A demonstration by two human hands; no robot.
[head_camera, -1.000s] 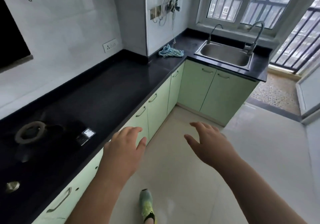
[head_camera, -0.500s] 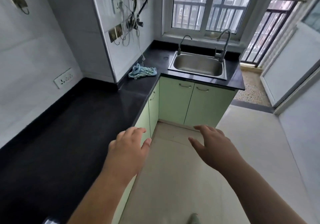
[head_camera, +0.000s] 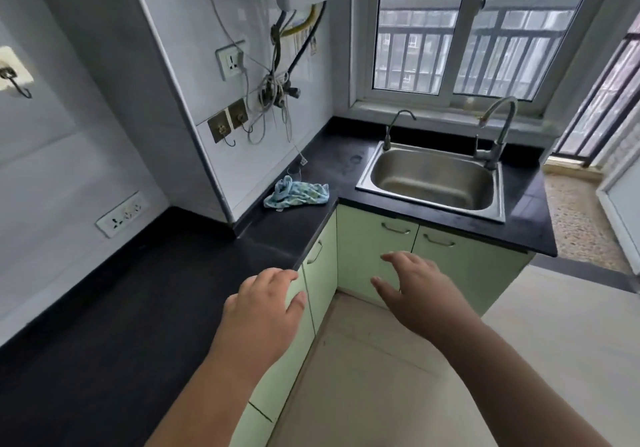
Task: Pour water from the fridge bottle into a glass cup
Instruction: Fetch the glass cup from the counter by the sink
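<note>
No fridge and no bottle are in view. A faint clear shape that may be a glass cup (head_camera: 293, 171) stands on the black countertop (head_camera: 145, 308) just behind a blue cloth (head_camera: 296, 194), in the corner by the wall. My left hand (head_camera: 263, 311) hovers over the counter's front edge, fingers spread and empty. My right hand (head_camera: 415, 294) is stretched out in front of the green cabinet doors (head_camera: 374, 249), fingers apart and also empty. Both hands are well short of the cloth.
A steel sink (head_camera: 433, 178) with two taps sits under the window at the back right. Loose cables and sockets (head_camera: 273, 97) hang on the wall above the cloth. Pale floor tiles (head_camera: 381, 377) run along the cabinets; a balcony door is at far right.
The view has advanced along the counter toward the sink corner and tilted up; the hob has dropped out of sight. Both hands stay outstretched and empty.
</note>
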